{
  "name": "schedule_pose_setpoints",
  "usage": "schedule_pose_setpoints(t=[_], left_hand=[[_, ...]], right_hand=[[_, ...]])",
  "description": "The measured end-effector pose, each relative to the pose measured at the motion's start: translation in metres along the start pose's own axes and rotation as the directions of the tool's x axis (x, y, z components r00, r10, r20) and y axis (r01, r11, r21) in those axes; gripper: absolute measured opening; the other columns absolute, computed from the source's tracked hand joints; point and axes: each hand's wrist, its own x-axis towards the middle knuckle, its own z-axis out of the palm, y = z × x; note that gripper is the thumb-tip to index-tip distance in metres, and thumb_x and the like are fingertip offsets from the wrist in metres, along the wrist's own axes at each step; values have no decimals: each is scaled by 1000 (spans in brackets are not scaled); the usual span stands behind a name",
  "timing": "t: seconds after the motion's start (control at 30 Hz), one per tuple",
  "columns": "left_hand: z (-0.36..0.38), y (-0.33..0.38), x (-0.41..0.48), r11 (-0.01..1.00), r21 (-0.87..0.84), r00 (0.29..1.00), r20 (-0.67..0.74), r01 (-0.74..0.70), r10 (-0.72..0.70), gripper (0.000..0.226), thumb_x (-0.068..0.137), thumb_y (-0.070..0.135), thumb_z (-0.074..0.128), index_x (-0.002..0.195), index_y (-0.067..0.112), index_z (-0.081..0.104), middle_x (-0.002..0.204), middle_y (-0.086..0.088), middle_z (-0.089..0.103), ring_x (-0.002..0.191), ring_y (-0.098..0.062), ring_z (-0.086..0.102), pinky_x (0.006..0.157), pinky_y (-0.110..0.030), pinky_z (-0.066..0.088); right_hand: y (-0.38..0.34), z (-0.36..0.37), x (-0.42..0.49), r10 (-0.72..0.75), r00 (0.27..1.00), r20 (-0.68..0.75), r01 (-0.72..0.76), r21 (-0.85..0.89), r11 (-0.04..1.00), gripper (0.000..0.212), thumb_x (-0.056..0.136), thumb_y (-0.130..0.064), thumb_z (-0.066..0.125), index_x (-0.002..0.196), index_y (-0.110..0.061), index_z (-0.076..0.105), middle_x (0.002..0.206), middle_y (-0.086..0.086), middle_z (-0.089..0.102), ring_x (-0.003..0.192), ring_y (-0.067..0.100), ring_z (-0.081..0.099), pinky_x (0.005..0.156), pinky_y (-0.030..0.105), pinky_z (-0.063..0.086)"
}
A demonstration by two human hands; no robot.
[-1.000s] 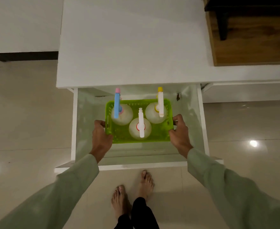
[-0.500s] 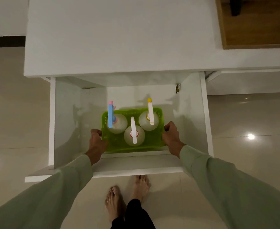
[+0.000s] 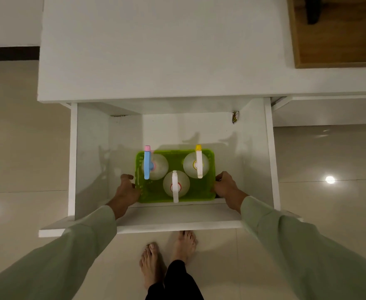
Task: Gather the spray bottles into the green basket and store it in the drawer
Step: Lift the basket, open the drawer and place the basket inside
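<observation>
The green basket [image 3: 154, 194] sits low inside the open white drawer [image 3: 177, 219], close to its front wall. Three clear round spray bottles stand upright in it: one with a blue head [image 3: 146, 163] at back left, one with a white head [image 3: 175, 187] at front middle, one with a yellow-tipped white head [image 3: 199, 164] at back right. My left hand [image 3: 127, 188] holds the basket's left side and my right hand [image 3: 226, 186] holds its right side.
The white cabinet top [image 3: 156, 50] overhangs the back of the drawer. A small greenish-brown object [image 3: 235, 117] clings to the drawer's back right corner. A wooden surface [image 3: 340, 40] lies at upper right. My bare feet [image 3: 169, 256] stand on glossy tiles below the drawer front.
The basket with the three bottles has gone down into the drawer, both hands on its sides throughout. The camera has leaned in, so the drawer looks larger.
</observation>
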Motion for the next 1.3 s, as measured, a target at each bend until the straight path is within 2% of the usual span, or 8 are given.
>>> schedule_pose_setpoints(t=[0.1,0.2,0.3,0.5,0.67,1.0,1.13,1.3], left_hand=[[-4,7,-33,998,57,999,41,14,-17,85,87,9,66,150,18,10,110,-11,56,88,-28,57,68,-33,46],[-8,11,-78,945,242,975,34,-220,218,72,89,17,67,147,14,24,97,4,57,103,-32,62,77,-35,50],[-11,9,-128,837,333,900,123,-435,419,49,95,47,52,138,25,43,130,4,60,120,-23,58,100,-43,49],[-3,-14,-170,436,517,660,405,-736,633,52,90,50,59,139,37,47,137,18,54,121,-5,50,107,-25,33],[-2,-14,-157,249,597,539,375,-763,754,48,75,-1,80,118,16,71,113,-2,75,101,-24,72,90,-36,56],[-9,27,-135,237,613,466,243,-753,851,44,73,-3,80,114,11,73,111,-9,76,99,-32,73,91,-45,57],[-13,54,-118,179,732,424,164,-658,891,65,76,12,78,137,18,56,151,-7,47,144,-29,38,115,-55,35],[-18,94,-98,167,795,381,86,-583,920,99,74,21,80,155,21,22,166,-9,10,155,-29,2,122,-57,16]], right_hand=[[-6,-10,-27,-35,997,65,42,-106,993,60,88,-12,68,141,-5,40,127,15,54,103,27,55,81,38,50],[-4,-18,-77,-245,967,68,254,-245,936,60,92,-29,66,144,-12,40,138,11,54,114,26,55,91,37,47],[7,-18,-135,-449,878,165,478,-335,812,63,92,-59,51,145,-26,43,145,-2,53,128,19,53,102,42,45],[25,-3,-165,-600,676,427,657,-718,229,44,100,-46,43,140,-26,47,134,-6,55,120,20,52,100,39,38],[23,7,-162,-665,651,366,588,-798,136,30,91,-16,61,121,-20,63,110,-1,68,93,24,65,81,39,51],[-14,5,-138,-741,620,258,527,-837,149,25,97,-11,55,120,-15,63,111,2,69,96,29,64,84,44,48],[-40,-5,-126,-838,527,140,529,-826,195,31,84,-9,74,114,-9,70,127,13,66,115,35,63,90,46,53],[-89,-13,-110,-906,417,69,516,-839,173,76,76,-8,80,144,-13,48,155,20,37,144,39,35,112,55,37]])
